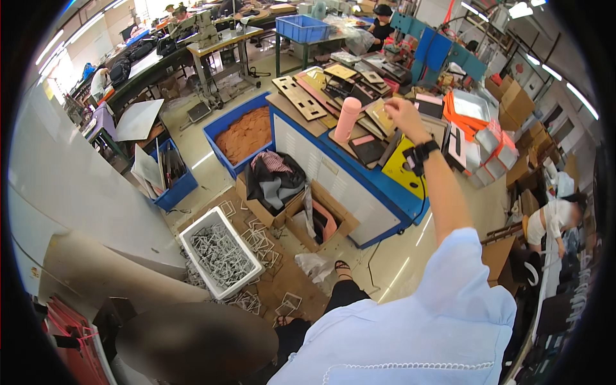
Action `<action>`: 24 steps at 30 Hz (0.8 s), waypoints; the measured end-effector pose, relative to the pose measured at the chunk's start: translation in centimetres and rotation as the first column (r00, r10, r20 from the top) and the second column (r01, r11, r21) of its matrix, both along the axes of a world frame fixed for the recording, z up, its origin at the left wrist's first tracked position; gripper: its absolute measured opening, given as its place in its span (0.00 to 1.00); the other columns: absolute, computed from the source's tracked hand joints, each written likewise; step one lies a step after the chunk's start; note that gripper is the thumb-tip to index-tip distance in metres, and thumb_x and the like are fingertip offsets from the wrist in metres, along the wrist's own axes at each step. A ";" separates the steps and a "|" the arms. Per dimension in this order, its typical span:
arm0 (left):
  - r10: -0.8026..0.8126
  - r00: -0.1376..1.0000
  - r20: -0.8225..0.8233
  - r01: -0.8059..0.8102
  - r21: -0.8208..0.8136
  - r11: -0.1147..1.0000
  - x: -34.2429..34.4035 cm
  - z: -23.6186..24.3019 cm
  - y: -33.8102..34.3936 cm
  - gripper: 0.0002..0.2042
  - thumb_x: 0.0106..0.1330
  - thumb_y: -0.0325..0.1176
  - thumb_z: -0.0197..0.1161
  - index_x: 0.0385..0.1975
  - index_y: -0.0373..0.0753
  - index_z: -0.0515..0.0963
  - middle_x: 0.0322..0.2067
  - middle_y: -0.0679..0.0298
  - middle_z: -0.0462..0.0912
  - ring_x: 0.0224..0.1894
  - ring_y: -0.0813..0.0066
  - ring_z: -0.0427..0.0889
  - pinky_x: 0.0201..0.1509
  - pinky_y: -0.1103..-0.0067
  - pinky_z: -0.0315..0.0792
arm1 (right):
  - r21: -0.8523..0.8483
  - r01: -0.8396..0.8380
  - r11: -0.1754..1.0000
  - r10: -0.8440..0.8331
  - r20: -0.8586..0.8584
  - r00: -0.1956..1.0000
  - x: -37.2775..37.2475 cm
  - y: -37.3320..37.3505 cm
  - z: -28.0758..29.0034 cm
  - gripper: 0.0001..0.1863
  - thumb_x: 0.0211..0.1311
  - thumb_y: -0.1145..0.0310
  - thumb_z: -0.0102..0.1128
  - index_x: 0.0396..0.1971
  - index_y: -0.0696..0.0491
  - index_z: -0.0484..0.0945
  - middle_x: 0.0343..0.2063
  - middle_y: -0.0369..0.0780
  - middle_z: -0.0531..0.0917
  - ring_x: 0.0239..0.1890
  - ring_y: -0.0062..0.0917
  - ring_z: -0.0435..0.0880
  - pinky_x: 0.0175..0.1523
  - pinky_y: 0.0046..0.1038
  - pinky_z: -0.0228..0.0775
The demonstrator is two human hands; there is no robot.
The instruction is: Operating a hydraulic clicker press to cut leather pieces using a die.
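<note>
A: Where are we holding our right hand (402, 117)?

B: We are holding it out over the right part of the workbench (321, 168), just beside a tan board (377, 115) that is lying among other flat pieces. We cannot tell whether our fingertips are touching it.

A: Are we grasping anything?

B: Our fingers are bending in toward the thumb and hiding whatever may be between them, so we cannot tell. Our left hand is lying outside our view, so we cannot tell its state either.

A: What are we wearing on the right wrist?

B: We are wearing a black strap (420, 156).

A: What is standing near the board?

B: A pink bottle (348, 120) is standing to its left, and a dark flat piece (367, 149) is lying on the near side. A yellow panel (396, 168) is sitting at the near right.

A: And on the floor, near left?

B: A white tub (188, 239) is holding metal frames (221, 256); farther off, a blue bin (216, 146) is holding brown pieces (247, 133).
</note>
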State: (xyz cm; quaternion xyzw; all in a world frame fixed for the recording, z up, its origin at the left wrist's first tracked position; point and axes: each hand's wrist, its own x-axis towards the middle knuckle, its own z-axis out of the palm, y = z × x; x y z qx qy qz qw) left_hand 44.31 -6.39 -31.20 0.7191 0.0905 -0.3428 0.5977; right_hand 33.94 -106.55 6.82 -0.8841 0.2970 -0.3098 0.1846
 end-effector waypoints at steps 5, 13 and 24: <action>-0.044 0.999 -0.003 0.044 0.005 0.999 -0.4 -5.0 -7.7 0.18 0.67 0.45 0.51 0.48 0.39 0.74 0.39 0.56 0.81 0.36 0.68 0.82 0.35 0.72 0.77 | 0.037 -0.016 0.999 0.020 -0.106 0.994 6.0 -11.4 -0.5 0.12 0.57 0.66 0.54 0.33 0.56 0.82 0.29 0.47 0.85 0.33 0.39 0.84 0.40 0.35 0.74; 0.071 0.993 -0.099 -0.058 0.129 0.990 -13.6 -8.3 -18.1 0.18 0.66 0.46 0.51 0.46 0.40 0.76 0.37 0.57 0.83 0.34 0.70 0.83 0.33 0.72 0.77 | -0.240 -0.315 0.918 0.271 -0.199 0.942 18.8 -27.2 -16.9 0.16 0.62 0.65 0.51 0.43 0.57 0.81 0.45 0.50 0.81 0.50 0.45 0.78 0.56 0.39 0.70; 0.841 0.522 -0.140 -0.575 0.671 0.469 -53.1 8.7 -38.9 0.10 0.64 0.34 0.57 0.38 0.34 0.78 0.30 0.59 0.84 0.29 0.70 0.85 0.31 0.76 0.79 | -0.176 -0.346 0.921 0.196 -0.558 0.806 23.7 -41.2 -25.9 0.12 0.60 0.73 0.55 0.42 0.63 0.77 0.43 0.47 0.79 0.48 0.31 0.76 0.54 0.33 0.67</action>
